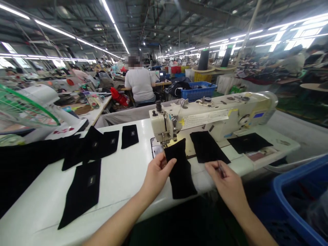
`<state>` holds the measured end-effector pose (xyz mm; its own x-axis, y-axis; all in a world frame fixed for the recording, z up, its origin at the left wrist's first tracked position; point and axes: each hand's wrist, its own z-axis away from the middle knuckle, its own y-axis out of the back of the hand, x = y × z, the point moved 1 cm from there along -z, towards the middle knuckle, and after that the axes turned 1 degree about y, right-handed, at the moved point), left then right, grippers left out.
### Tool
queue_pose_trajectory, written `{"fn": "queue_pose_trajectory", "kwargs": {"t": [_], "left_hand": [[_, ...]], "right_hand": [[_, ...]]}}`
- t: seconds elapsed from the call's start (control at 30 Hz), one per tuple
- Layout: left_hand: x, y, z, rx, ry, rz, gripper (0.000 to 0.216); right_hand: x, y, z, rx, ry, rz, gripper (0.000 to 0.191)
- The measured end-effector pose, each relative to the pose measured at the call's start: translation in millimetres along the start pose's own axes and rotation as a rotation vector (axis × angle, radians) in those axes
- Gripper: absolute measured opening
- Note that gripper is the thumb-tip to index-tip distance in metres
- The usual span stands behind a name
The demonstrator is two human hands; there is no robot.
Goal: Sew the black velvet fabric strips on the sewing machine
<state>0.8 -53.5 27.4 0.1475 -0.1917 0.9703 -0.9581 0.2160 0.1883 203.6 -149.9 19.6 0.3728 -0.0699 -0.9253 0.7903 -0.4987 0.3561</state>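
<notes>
Pale table (133, 177) in a workshop, bearing a sewing machine (215, 114); labelled black cloths (82, 194) lie left of the machine. Left hand (155, 172) — thumb and fingers pinching a black panel (181, 176) just in front of the machine's needle end. Right hand (227, 179) — fingers closed on a small dark tool (220, 169), near a second panel (208, 147) before the machine's arm; contact with that panel cannot be told.

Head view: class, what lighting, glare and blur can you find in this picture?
In the head view, ceiling strip lights glare white; yellowish light falls below the sewing machine, near its needle end; the black cloth in the left hand shows little surface detail; people at far right look hazy.
</notes>
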Motion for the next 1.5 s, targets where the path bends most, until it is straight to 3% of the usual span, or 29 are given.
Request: {"fn": "queue_pose_trajectory", "kwargs": {"t": [0.1,0.2,0.27,0.33,0.47,0.53,0.6,0.73,0.83,1.0,1.17,1.27,1.37,1.5], "left_hand": [[13.2,2.9,16.6,0.071,-0.356,-0.375,0.011],[26.9,-6.7,33.9,-0.058,-0.543,-0.427,0.021],[34.9,-11.4,40.7,-0.202,-0.476,-0.324,0.029],[42.3,-9.1,41.3,-0.260,-0.358,-0.235,0.031],[55.1,10.0,27.2,-0.101,-0.358,-0.345,0.040],[56.5,15.0,17.2,-0.229,-0.308,-0.371,0.036],[53.5,17.6,7.2,-0.350,-0.177,-0.302,0.017],[39.7,31.7,-12.6,-0.197,0.111,-0.101,0.023],[29.6,47.3,-23.7,-0.120,0.243,-0.014,0.032],[19.6,62.4,-31.3,-0.105,0.286,-0.016,0.036],[3.1,66.9,-44.3,-0.204,0.333,-0.105,0.034],[-11.5,63.2,-57.5,-0.233,0.258,-0.202,0.031],[-22.9,59.0,-67.6,-0.302,0.221,-0.166,0.032],[-26.8,62.7,-72.8,-0.346,0.279,-0.094,0.038]], "right_hand": [[-18.9,-7.8,11.6,0.020,0.124,-0.020,0.033],[-35.7,-22.3,19.7,-0.124,0.141,-0.117,0.034],[-41.0,-30.1,20.1,-0.129,0.099,-0.162,0.040],[-41.9,-33.9,16.7,-0.138,0.053,-0.222,0.035],[-39.0,-36.6,8.5,-0.389,-0.062,-0.325,0.030],[-38.4,-38.4,7.0,-0.505,-0.119,-0.364,0.029],[-37.6,-40.2,7.0,-0.544,-0.142,-0.386,0.028],[-26.0,-39.8,9.4,-0.462,-0.116,-0.249,0.029],[-9.5,-37.2,13.9,-0.404,-0.074,-0.043,0.027],[4.9,-36.1,22.5,-0.430,-0.012,-0.013,0.026],[7.3,-45.6,34.5,-0.524,-0.185,-0.121,0.027],[13.0,-58.4,45.3,-0.513,-0.234,-0.212,0.027],[19.7,-69.6,52.5,-0.506,-0.285,-0.257,0.027],[18.7,-72.3,51.3,-0.510,-0.285,-0.233,0.027]]}}
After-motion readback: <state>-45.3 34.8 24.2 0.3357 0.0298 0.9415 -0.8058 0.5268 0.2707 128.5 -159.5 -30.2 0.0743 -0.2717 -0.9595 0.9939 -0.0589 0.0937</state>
